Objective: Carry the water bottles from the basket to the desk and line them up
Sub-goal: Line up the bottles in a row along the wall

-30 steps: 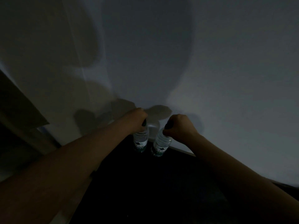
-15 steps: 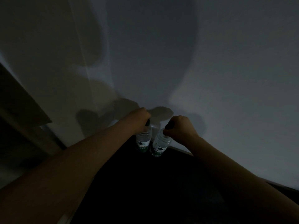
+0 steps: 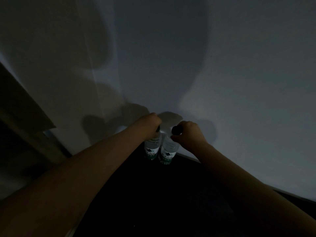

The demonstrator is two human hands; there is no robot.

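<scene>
Two clear water bottles with white and green labels stand upright side by side on the dark desk (image 3: 171,202), close to the wall. My left hand (image 3: 150,124) grips the neck of the left bottle (image 3: 152,149). My right hand (image 3: 189,134) holds the right bottle (image 3: 168,152) near its dark cap, which shows beside my fingers. The two bottles stand nearly touching. The room is very dim and no basket is in view.
A pale wall (image 3: 222,74) rises directly behind the desk, with shadows of my arms on it. A dark wooden panel or door frame (image 3: 22,117) stands at the left. The desk's far edge meets the wall just behind the bottles.
The two bottles have come closer together, the left one moving right toward the other. My right hand has shifted so the right bottle's cap now shows.
</scene>
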